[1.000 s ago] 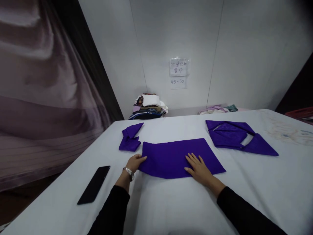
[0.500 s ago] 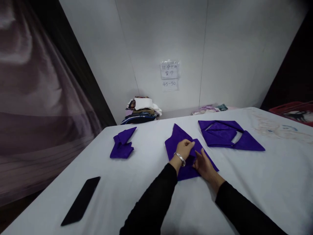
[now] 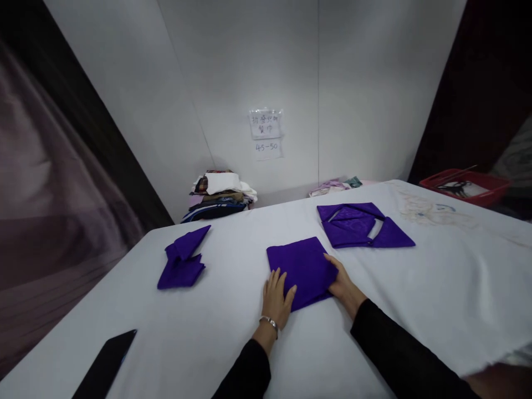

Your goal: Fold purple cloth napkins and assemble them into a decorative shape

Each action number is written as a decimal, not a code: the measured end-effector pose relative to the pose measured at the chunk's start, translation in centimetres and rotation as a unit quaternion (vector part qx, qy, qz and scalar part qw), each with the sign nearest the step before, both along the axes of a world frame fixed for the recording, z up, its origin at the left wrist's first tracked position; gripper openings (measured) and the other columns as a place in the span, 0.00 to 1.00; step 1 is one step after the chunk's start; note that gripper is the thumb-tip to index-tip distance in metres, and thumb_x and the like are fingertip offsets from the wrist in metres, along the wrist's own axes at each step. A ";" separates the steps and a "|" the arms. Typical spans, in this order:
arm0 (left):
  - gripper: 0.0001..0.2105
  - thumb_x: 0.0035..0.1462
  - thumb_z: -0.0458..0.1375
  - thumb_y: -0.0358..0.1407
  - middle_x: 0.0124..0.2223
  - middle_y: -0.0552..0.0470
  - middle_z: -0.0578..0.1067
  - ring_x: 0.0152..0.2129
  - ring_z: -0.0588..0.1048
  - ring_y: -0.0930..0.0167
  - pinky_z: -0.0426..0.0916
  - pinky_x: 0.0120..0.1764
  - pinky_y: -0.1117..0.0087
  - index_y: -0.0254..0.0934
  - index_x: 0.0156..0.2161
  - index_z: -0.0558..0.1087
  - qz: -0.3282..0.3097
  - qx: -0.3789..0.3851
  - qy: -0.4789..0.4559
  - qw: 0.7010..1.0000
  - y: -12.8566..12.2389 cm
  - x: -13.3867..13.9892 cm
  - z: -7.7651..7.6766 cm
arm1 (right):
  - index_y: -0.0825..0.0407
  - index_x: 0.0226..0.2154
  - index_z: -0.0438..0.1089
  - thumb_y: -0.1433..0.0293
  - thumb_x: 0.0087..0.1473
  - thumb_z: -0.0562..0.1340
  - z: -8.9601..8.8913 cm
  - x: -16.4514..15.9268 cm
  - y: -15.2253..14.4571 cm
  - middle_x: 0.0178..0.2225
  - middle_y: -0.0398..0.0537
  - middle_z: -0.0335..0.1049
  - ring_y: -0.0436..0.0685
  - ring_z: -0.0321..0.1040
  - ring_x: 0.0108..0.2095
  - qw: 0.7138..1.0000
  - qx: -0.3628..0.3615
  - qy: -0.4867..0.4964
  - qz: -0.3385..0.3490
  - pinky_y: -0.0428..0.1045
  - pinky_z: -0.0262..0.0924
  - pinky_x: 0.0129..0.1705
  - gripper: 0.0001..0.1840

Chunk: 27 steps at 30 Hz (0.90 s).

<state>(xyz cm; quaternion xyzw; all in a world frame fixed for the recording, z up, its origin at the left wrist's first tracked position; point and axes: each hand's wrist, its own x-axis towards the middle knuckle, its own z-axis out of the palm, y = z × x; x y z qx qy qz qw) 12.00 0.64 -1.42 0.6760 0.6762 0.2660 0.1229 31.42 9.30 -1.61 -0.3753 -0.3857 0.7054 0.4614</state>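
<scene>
A purple cloth napkin (image 3: 305,269), folded to a rough square, lies on the white-covered table (image 3: 233,327) in front of me. My left hand (image 3: 277,299), with a silver bracelet at the wrist, rests with fingers stretched out on the napkin's near left edge. At the opposite side, my right hand (image 3: 338,280) pinches the right corner, thumb on top and the other fingers beneath the cloth. Left of the hands is a purple napkin folded into a pointed shape (image 3: 183,260). Behind the right hand lies another folded purple cloth (image 3: 357,227) with openings showing white.
A black flat slab (image 3: 106,363) lies at the near left. Folded clothes (image 3: 222,194) are stacked by the wall, with more fabric (image 3: 332,187) to their right. A red basket (image 3: 490,191) stands at the far right. Paper signs (image 3: 266,133) hang on the wall.
The napkin went from a wider, partly folded shape to a compact square. My left hand let go of the cloth's middle and moved to its near left edge. The view shifted right.
</scene>
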 end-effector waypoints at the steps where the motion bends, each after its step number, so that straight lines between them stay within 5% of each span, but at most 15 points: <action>1: 0.27 0.57 0.44 0.48 0.63 0.44 0.52 0.61 0.46 0.62 0.43 0.59 0.53 0.36 0.58 0.57 -0.012 -0.024 0.021 0.999 0.0 0.2 0.0 | 0.52 0.34 0.68 0.54 0.49 0.53 0.0 0.0 0.0 0.32 0.53 0.74 0.63 0.70 0.39 1.000 -0.018 0.005 0.001 0.57 0.65 0.41 0.20; 11: 0.31 0.56 0.40 0.53 0.65 0.48 0.45 0.61 0.39 0.62 0.38 0.59 0.52 0.38 0.60 0.53 -0.058 -0.091 0.090 0.990 0.3 0.6 0.2 | 0.53 0.37 0.69 0.65 0.46 0.55 0.5 1.6 0.1 0.31 0.53 0.74 0.61 0.71 0.35 0.997 -0.072 -0.015 0.028 0.56 0.65 0.40 0.16; 20: 0.34 0.55 0.39 0.55 0.64 0.47 0.46 0.61 0.39 0.62 0.37 0.59 0.53 0.35 0.60 0.53 -0.056 -0.098 0.102 0.988 0.5 0.8 0.4 | 0.51 0.48 0.62 0.77 0.37 0.56 1.1 1.9 0.2 0.35 0.47 0.75 0.59 0.71 0.34 0.996 -0.070 0.034 -0.052 0.53 0.66 0.35 0.30; 27: 0.33 0.55 0.38 0.55 0.64 0.46 0.48 0.61 0.41 0.61 0.36 0.59 0.52 0.36 0.60 0.54 -0.069 -0.108 0.106 0.986 0.6 0.6 0.2 | 0.50 0.50 0.62 0.75 0.41 0.58 0.7 2.6 0.4 0.39 0.46 0.74 0.58 0.71 0.35 0.996 -0.076 0.046 -0.016 0.52 0.65 0.36 0.30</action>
